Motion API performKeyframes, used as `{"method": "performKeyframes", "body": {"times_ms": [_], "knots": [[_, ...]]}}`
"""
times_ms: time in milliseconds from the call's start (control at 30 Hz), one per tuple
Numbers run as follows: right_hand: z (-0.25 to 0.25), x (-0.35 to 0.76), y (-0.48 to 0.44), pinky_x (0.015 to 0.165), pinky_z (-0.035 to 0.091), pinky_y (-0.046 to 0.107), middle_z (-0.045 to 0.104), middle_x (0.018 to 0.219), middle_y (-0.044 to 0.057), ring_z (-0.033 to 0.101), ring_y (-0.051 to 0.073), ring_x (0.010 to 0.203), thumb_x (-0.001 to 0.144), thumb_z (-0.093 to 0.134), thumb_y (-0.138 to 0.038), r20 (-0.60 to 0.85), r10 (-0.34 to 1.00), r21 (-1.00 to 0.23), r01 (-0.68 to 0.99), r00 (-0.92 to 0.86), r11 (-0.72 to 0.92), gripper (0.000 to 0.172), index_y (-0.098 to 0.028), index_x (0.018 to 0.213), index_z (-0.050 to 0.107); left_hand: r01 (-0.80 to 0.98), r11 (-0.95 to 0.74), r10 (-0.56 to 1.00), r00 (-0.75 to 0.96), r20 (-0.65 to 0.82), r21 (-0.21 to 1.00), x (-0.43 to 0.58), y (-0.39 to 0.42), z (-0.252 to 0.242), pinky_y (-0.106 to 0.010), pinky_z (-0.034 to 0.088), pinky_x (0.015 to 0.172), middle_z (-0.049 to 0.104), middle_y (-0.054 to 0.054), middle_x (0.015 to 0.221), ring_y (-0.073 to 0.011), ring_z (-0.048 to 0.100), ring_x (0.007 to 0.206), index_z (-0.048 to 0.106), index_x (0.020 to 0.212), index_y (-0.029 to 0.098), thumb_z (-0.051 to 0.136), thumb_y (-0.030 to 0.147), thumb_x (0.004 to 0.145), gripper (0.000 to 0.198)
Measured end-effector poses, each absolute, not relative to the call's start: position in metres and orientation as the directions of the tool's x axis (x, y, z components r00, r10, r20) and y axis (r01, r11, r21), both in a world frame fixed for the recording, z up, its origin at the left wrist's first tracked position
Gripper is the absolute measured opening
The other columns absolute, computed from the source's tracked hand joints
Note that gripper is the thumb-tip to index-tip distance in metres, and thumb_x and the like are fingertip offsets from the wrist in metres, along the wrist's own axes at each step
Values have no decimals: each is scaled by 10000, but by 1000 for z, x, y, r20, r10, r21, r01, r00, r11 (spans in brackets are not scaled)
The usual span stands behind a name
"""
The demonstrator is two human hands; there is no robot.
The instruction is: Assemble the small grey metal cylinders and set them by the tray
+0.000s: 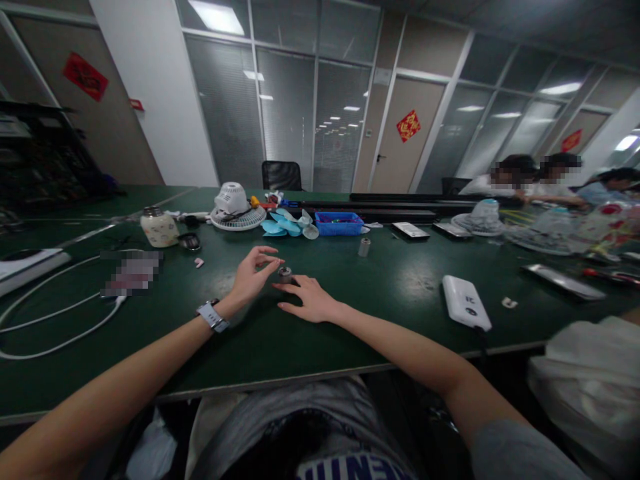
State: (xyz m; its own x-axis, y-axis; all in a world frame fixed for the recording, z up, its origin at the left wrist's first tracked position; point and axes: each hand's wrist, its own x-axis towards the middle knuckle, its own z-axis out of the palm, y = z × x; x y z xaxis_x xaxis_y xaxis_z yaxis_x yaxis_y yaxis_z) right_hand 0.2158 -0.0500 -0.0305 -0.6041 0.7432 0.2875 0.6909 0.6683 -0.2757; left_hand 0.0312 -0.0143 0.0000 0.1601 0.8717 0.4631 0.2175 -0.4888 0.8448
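A small metal cylinder (285,275) stands on the green table between my two hands. My left hand (254,275), with a watch at its wrist, is just left of it, fingers apart and thumb and fingertips near its top. On the right, my right hand (309,298) rests low over the table with its fingers spread, the index finger close to the cylinder's base. Whether any fingertip touches the cylinder is too small to tell. A second metal cylinder (364,247) stands upright farther back to the right.
Behind are a white fan (238,212), light blue fan blades (283,225) and a blue basket (339,224). A bottle (159,227) and a cabled phone (134,273) lie left. To the right sits a white power bank (466,303). People sit at the far right.
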Motion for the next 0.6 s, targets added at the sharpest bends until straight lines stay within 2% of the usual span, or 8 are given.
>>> {"method": "performKeyframes", "body": {"times_ms": [100,200,367,500,600], "knots": [[-32,216,-49,997,346,488,430,1357,110,386,279,1254,911,440,-539,294,741,-281,686,-604,671,521,-327,1386,416,138,-488,860,248,447,862,34,-17,0,-396,472,911,682,-100,1095,-238,635,1058,539,1125,194,591,384,817,365],[-32,217,-49,1001,343,493,429,1358,114,378,286,1263,910,440,-542,299,739,-286,683,-603,673,517,-321,1378,429,87,-462,857,300,419,882,35,-17,-1,-401,483,903,681,-104,1079,-240,647,1041,528,1145,190,571,386,833,371],[-29,217,-51,998,347,486,434,1358,102,396,275,1248,912,439,-541,293,741,-293,681,-604,671,517,-329,1383,420,100,-438,883,232,408,893,31,-12,-2,-405,500,858,706,-83,954,-246,680,948,538,1070,181,594,396,815,338],[-27,217,-52,994,351,484,429,1361,104,396,277,1248,910,430,-552,286,747,-298,685,-600,664,529,-334,1392,408,178,-457,886,175,429,871,29,-9,-3,-407,502,836,718,-64,848,-246,690,891,541,1055,185,615,401,797,345],[-28,217,-52,995,351,485,424,1369,101,391,277,1252,909,435,-551,287,745,-300,682,-602,667,530,-335,1392,406,227,-483,875,162,456,846,29,-11,-3,-415,494,869,723,-86,939,-247,676,950,540,1090,188,641,398,774,393]]}}
